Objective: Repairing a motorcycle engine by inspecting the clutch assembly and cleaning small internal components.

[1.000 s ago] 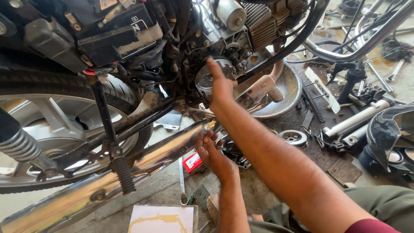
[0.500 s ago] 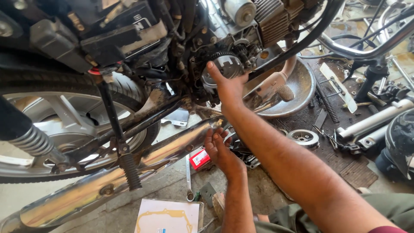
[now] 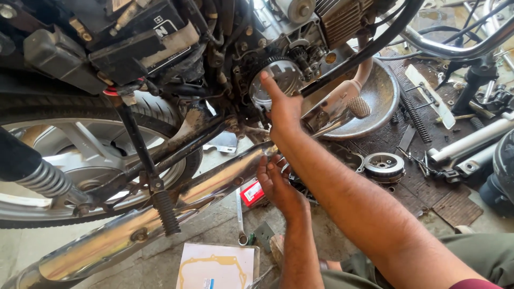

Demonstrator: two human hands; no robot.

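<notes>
My right hand is raised flat against the open side of the motorcycle engine, fingers together and extended, gripping nothing; the fingertips lie on the round clutch assembly, which sits in the uncovered crankcase just above the exhaust pipe. One toothed ring runs around that clutch; one smaller gear sits just beside it, upper right. My left hand is lower, palm up and fingers loosely spread, holding nothing; its fingertips touch the underside of the chrome exhaust pipe.

Count on the floor below: one open-end spanner lying lengthwise, one small red box just beside my left hand, one pale paper gasket on a sheet near the bottom edge. To the right: one shallow metal basin, one round clutch part on the dark mat, one long coil spring.

One rear wheel at left, with one shock absorber spring in front of it. One kick lever with ribbed pedal crosses in front of the basin.
</notes>
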